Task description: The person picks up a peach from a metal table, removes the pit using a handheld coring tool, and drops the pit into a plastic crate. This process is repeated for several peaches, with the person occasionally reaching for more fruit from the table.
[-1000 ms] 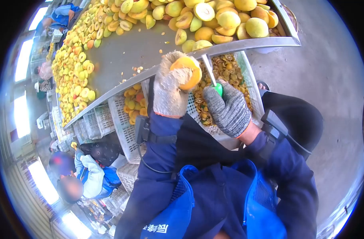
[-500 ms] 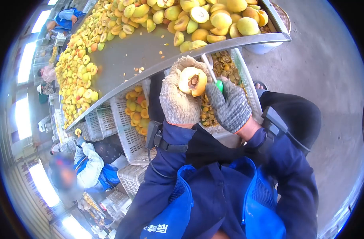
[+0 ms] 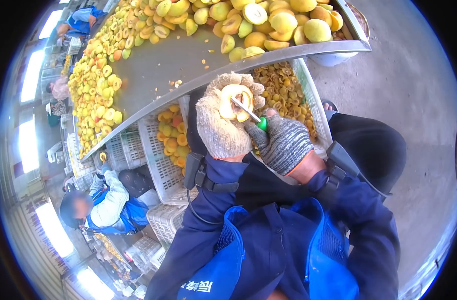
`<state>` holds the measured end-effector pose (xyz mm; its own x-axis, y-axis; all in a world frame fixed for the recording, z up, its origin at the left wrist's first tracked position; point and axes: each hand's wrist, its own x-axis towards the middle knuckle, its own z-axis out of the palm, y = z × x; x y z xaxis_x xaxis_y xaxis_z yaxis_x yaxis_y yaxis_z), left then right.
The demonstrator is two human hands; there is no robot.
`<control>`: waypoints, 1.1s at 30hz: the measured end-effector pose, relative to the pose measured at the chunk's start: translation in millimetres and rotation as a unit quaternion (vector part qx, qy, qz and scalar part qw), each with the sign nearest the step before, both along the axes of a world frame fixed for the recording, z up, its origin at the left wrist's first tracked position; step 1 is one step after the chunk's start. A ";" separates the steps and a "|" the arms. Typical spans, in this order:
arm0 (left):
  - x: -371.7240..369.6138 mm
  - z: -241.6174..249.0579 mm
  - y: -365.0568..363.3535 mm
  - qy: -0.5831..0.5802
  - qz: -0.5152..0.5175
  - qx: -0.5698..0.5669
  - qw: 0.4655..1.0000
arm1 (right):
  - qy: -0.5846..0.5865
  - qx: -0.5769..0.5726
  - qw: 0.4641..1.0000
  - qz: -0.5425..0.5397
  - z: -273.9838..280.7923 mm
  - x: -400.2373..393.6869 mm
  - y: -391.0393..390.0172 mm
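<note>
My left hand (image 3: pixel 216 127), in a cream knit glove, cups a yellow peach half (image 3: pixel 227 106) with its cut face turned up. My right hand (image 3: pixel 287 146), in a grey striped glove, grips a green-handled pitting knife (image 3: pixel 262 124). The thin metal blade of that tool reaches into the hollow at the middle of the peach. Both hands are close together, just below the edge of a metal table (image 3: pixel 153 75). Peach halves (image 3: pixel 283 22) lie heaped on this table.
Under my hands stands a crate (image 3: pixel 316 107) with brownish-yellow pieces in it. A white crate (image 3: pixel 156 155) of peach halves is to its left. Another person (image 3: pixel 113 205) in a blue apron sits at lower left, and more people are further back. Concrete floor (image 3: pixel 418 125) lies at right.
The tool's blade has swung from above the peach half down into its centre. My right hand has lowered and moved slightly left; the stone seen before in the hollow is less visible.
</note>
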<state>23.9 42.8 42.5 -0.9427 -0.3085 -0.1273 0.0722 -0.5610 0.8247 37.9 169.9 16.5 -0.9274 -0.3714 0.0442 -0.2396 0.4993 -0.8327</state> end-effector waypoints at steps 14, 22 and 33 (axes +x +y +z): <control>0.3 -24.5 -18.6 -0.033 0.005 -0.270 0.962 | -0.263 -0.232 0.927 0.132 5.2 -8.2 3.0; 0.9 -7.8 -17.3 0.000 -0.071 -0.534 0.842 | -0.159 -0.199 0.948 0.192 -8.8 -16.4 8.0; 0.3 -12.9 -21.5 -0.087 -0.099 0.045 0.990 | -0.701 -0.488 0.406 0.325 -19.2 -7.8 18.7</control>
<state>24.2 21.3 29.6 -0.9449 -0.0999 -0.3118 -0.1853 -0.6222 0.7607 30.1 188.7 -2.7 -0.0150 -0.9979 0.0636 0.9944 -0.0215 -0.1032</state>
